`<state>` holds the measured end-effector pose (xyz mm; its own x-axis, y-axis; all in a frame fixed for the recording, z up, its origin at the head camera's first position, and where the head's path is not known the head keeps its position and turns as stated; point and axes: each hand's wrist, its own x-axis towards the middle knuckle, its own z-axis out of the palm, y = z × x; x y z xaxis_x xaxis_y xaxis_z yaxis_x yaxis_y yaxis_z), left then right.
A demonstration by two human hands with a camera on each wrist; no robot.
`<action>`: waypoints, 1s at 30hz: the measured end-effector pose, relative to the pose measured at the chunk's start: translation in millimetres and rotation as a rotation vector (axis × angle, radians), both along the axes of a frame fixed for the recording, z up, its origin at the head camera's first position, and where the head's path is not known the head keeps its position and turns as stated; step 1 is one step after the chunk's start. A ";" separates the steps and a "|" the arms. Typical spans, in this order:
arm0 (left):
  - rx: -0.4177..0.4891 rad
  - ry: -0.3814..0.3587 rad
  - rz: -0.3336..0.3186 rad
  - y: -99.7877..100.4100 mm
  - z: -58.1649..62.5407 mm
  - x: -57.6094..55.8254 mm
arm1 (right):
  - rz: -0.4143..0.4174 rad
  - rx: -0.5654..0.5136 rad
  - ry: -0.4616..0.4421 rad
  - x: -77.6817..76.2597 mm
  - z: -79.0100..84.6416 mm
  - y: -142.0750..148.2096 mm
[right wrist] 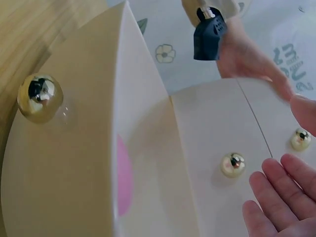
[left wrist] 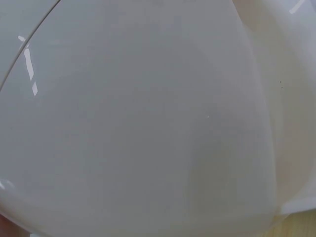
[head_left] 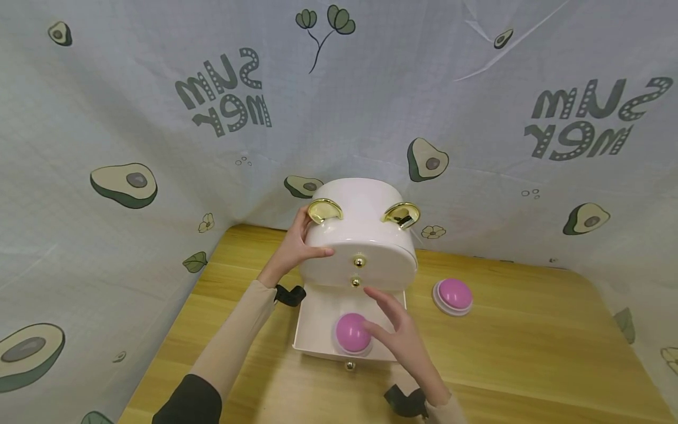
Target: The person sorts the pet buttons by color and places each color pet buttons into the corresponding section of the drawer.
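A white drawer box (head_left: 365, 268) with gold ears and small gold knobs stands on the table, its bottom drawer (head_left: 318, 306) pulled out. In that drawer sits a pink dome on a white round base, like a push button (head_left: 353, 331). My left hand (head_left: 296, 244) rests on the box's left side, thumb extended over the front edge; its other fingers are partly hidden behind an ear. My right hand (head_left: 399, 330) hovers over the drawer's right side with fingers extended, holding nothing. In the right wrist view the drawer front (right wrist: 59, 163) mostly hides the pink dome (right wrist: 123, 177).
A second pink push button (head_left: 454, 296) lies on the wooden table (head_left: 529, 330) right of the box. Behind and around the table hangs a pale cloth (head_left: 371, 118) printed with avocados and letters. The box's white surface (left wrist: 148, 123) fills most of the left wrist view.
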<state>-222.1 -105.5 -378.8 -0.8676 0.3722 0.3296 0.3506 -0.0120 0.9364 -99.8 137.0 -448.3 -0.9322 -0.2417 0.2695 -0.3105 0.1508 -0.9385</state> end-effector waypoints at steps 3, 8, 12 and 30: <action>0.006 -0.003 0.000 -0.1 0.0 0.2 | -0.007 -0.013 0.017 1.0 1.6 5.5; 0.006 -0.007 0.001 -0.2 0.0 0.4 | -0.026 -0.025 0.035 2.5 3.4 15.4; 0.002 -0.009 0.000 0.2 0.6 0.2 | -0.051 -0.032 0.040 3.8 4.2 24.2; 0.029 -0.001 0.003 -1.1 -26.2 -18.3 | -0.218 -0.084 0.055 6.4 3.3 55.1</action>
<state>-240.4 -106.6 -405.0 -0.8692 0.3601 0.3388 0.3493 -0.0377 0.9362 -93.4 192.1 -445.0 -0.9433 -0.0112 0.3318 -0.3300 0.1414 -0.9333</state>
